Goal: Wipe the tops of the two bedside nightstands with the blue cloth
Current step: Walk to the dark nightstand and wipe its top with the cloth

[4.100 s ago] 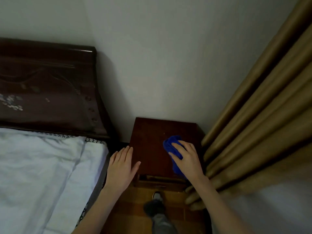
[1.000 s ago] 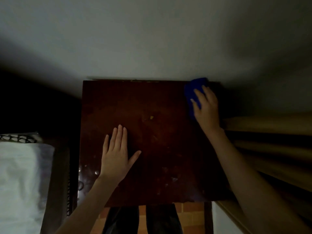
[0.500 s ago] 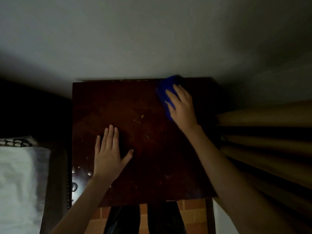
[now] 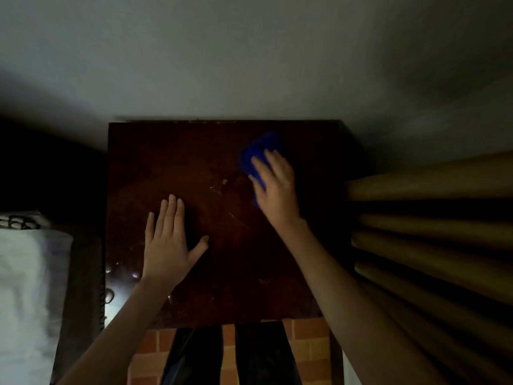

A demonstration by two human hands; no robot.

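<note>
Dim bedroom corner: pale wall (image 4: pixel 249 65) behind, tan curtain (image 4: pixel 430 245) folds at R, white bedding (image 4: pixel 25 273) at L. On my feed the nightstand (image 4: pixel 222 273) is seen from above, top of dark glossy wood.

Findings:
- The blue cloth (image 4: pixel 258 154) lies on the far-right part of the top, near the back edge but not at it.
- The right hand (image 4: pixel 274 187) lies over it, fingers extended, pressing it flat. I see no pinch.
- The left hand (image 4: pixel 169 245) is flat on the wood nr front-left, fingers straight, thumb out, holding nothing.
- A pale speck (image 4: pixel 224 181) w/ faint smear sits just L of the cloth.

Risks, my judgement:
1. Cloth is held by pressure only, so a quick stroke could let it slip or bunch.
2. Speck may get pushed off onto the tiled floor (image 4: pixel 305 332) rather than picked up.
3. Patch under the left palm gets skipped unless that hand shifts.
4. Low light makes missed streaks hard to spot.

Second nightstand not in view. I'd rate the task under half done.
</note>
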